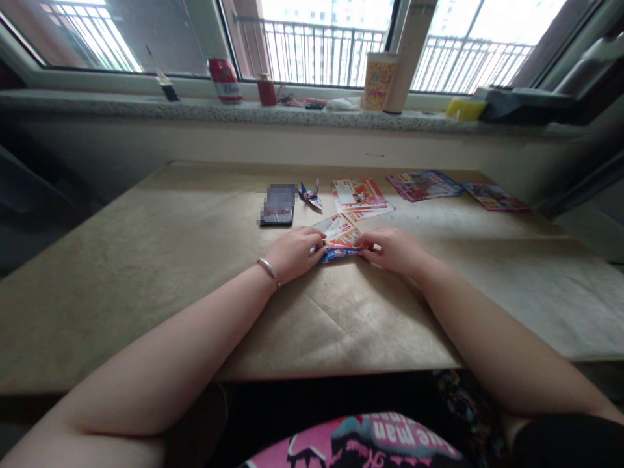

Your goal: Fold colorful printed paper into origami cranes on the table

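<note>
A folded piece of colourful printed paper (338, 239) lies on the brown paper-covered table (170, 260) in front of me. My left hand (294, 252), with a silver bangle on the wrist, has its fingers curled and pressed on the paper's left end. At the paper's right end my right hand (392, 249) pinches the fold. Just behind lie a small folded paper crane (310, 194) and a stack of printed sheets (359, 195).
A dark phone (278, 204) lies left of the crane. More printed leaflets (424, 184) and another (494, 196) lie at the back right. The window sill holds a red can (225, 80), a small red bottle (266, 90), a patterned cup (379, 80) and a yellow sponge (465, 108).
</note>
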A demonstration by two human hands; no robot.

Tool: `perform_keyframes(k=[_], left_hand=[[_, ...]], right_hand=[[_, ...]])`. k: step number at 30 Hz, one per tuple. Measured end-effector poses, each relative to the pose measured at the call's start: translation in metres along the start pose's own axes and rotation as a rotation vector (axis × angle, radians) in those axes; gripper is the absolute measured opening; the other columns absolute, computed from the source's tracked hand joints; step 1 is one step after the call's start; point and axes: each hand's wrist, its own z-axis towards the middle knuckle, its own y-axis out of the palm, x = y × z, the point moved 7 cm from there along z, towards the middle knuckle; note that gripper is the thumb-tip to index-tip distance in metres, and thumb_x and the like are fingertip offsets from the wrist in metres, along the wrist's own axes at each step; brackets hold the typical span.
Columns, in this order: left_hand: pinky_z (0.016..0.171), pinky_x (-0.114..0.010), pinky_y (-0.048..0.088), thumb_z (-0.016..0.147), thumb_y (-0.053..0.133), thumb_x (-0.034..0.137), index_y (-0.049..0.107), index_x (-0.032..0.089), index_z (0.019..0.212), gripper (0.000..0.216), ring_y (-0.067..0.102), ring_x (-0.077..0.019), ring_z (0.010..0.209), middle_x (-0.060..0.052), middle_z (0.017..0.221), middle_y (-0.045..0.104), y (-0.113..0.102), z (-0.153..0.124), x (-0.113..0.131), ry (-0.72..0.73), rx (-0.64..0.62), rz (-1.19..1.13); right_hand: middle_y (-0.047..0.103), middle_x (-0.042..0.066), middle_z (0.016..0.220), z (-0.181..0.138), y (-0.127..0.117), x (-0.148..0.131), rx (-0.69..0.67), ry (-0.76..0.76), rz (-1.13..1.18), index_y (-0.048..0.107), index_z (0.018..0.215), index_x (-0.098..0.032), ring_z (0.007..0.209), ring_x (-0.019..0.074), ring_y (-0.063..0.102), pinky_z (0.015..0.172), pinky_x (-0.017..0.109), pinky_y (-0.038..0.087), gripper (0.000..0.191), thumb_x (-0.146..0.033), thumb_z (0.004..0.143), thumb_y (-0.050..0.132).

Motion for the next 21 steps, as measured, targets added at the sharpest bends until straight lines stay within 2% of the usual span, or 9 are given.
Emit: perform_keyframes(k=[5,10,15,19,21], left_hand=[[0.101,-0.041,0.046,0.085,0.057,0.03,0.066,0.017,0.074,0.02,0.059,-0.0243,0.112,-0.009,0.119,0.066,0.004,0.003,-0.014,-0.103,0.021,-0.019],[0.097,-0.04,0.048,0.086,0.056,0.03,0.064,0.017,0.074,0.02,0.06,-0.0236,0.107,-0.009,0.113,0.067,0.005,0.006,-0.016,-0.113,0.019,-0.01],[0.091,-0.038,0.051,0.085,0.058,0.028,0.063,0.016,0.073,0.018,0.063,-0.0232,0.098,-0.01,0.102,0.069,0.003,0.007,-0.018,-0.123,0.04,-0.004],[0.088,-0.038,0.051,0.084,0.061,0.029,0.063,0.017,0.072,0.017,0.063,-0.0224,0.093,-0.009,0.097,0.069,0.004,0.008,-0.024,-0.172,0.053,-0.028],[0.089,-0.038,0.05,0.084,0.061,0.029,0.064,0.016,0.077,0.015,0.063,-0.0228,0.094,-0.009,0.099,0.069,0.003,0.007,-0.027,-0.208,0.063,-0.049]], right_hand=[[0.073,0.001,0.103,0.0,0.001,-0.01,0.004,-0.029,-0.074,0.074,0.098,-0.028,0.087,0.0169,0.065,0.071,0.027,0.043,0.021,-0.036,0.089,0.056],[0.072,0.002,0.102,0.0,0.003,-0.02,-0.03,-0.04,-0.151,0.075,0.099,-0.028,0.086,0.0171,0.065,0.07,0.027,0.043,0.026,-0.036,0.091,0.052],[0.07,0.005,0.101,0.001,0.005,-0.026,-0.063,-0.044,-0.19,0.075,0.103,-0.027,0.095,0.0191,0.062,0.076,0.028,0.044,0.03,-0.035,0.093,0.047],[0.069,0.005,0.102,0.002,0.006,-0.029,-0.077,-0.022,-0.217,0.074,0.104,-0.028,0.094,0.0192,0.061,0.073,0.028,0.043,0.032,-0.035,0.094,0.045],[0.069,0.005,0.103,0.003,0.007,-0.028,-0.071,-0.015,-0.228,0.074,0.106,-0.028,0.095,0.0195,0.06,0.072,0.028,0.043,0.032,-0.035,0.095,0.044]])
